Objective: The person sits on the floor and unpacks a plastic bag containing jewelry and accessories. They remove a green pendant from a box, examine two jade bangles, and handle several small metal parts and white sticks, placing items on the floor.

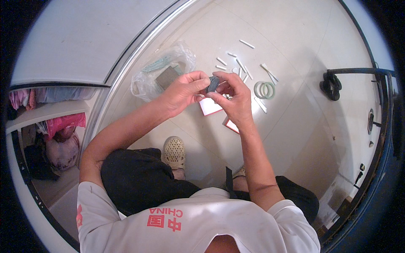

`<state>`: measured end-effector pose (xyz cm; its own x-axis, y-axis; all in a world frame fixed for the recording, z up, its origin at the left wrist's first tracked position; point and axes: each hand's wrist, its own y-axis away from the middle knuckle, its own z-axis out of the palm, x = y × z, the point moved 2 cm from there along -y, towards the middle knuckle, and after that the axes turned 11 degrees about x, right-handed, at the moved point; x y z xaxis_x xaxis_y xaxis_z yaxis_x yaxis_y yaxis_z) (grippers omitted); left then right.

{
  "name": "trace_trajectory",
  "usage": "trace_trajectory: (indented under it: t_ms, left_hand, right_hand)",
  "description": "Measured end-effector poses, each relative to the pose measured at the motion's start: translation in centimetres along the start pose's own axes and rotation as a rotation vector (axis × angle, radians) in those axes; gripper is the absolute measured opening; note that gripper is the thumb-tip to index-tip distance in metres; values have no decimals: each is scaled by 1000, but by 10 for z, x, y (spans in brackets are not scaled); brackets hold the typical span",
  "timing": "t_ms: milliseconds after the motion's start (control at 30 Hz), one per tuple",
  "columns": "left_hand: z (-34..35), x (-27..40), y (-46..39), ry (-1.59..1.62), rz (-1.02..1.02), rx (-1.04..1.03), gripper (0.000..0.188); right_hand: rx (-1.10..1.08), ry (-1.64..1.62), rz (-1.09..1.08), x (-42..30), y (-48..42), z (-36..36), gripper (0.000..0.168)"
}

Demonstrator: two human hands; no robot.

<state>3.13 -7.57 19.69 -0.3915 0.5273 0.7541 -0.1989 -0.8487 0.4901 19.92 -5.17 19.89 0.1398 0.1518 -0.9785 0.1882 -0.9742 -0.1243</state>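
A small dark grey piece (212, 84), whose kind I cannot tell, is held between my two hands. My left hand (191, 89) pinches its left side between thumb and fingers. The fingertips of my right hand (233, 92) grip it from the right. Below the hands, a white card with a red edge (211, 107) lies on the tiled floor, partly hidden by my right hand. A second red-edged white piece (232, 126) shows beside my right wrist. Beyond the hands lie several white sticks (240, 65), and right of them two pale green rings (264, 90), overlapping.
An open clear plastic bag (139, 84) with a brown-grey block (167, 77) and greenish pieces lies left of my hands. Farther right, a black looped object (331, 86) is by a dark metal frame (357, 71). Shelves with bags (63, 148) stand at left. My clog (174, 151) is below.
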Motion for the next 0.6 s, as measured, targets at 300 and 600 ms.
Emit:
trace_trajectory:
  t_ms: [300, 600]
  left_hand:
    - [24, 20, 13, -804, 727, 42, 29]
    - [32, 31, 21, -1191, 1047, -3, 31]
  right_hand:
    - [-55, -912, 480, 5, 4, 2, 40]
    - [-400, -1326, 565, 31, 12, 4, 54]
